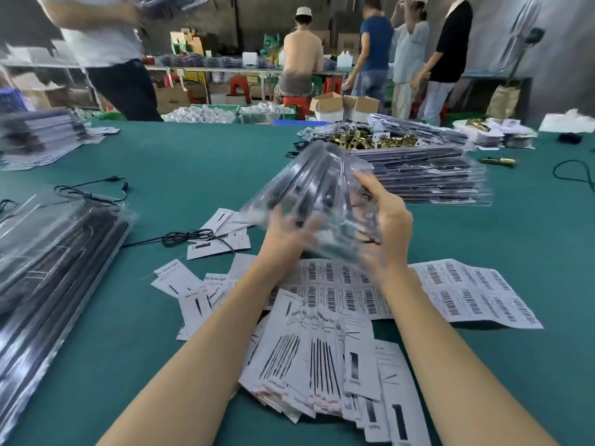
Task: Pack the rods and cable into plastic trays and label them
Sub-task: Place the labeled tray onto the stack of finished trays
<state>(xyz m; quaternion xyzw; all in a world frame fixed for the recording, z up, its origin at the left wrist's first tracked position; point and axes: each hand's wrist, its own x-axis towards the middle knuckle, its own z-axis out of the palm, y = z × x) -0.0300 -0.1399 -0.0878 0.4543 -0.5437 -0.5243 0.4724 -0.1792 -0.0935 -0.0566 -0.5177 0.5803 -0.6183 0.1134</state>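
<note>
Far left on the green desk [199, 156], a stack of filled clear trays [54, 252] lies with dark rods inside, and just beyond it a loose black cable [93, 191] trails across the cloth. Moving in, a second coiled cable [186, 237] sits on scattered paper cards [222, 236]. Centre stage, the left hand [283, 233] supports the plastic tray [318, 197] from below, fingers curled up round its near edge; the tray is lifted off the desk, tilted, blurred, dark rods showing through it. The right hand [386, 226] clamps the tray's right side, thumb on top. Beneath the forearms lie barcode label sheets [467, 288] and printed insert cards [309, 358]. To the right, another pile of packed trays [425, 175], with brass fittings [370, 140] behind.
</note>
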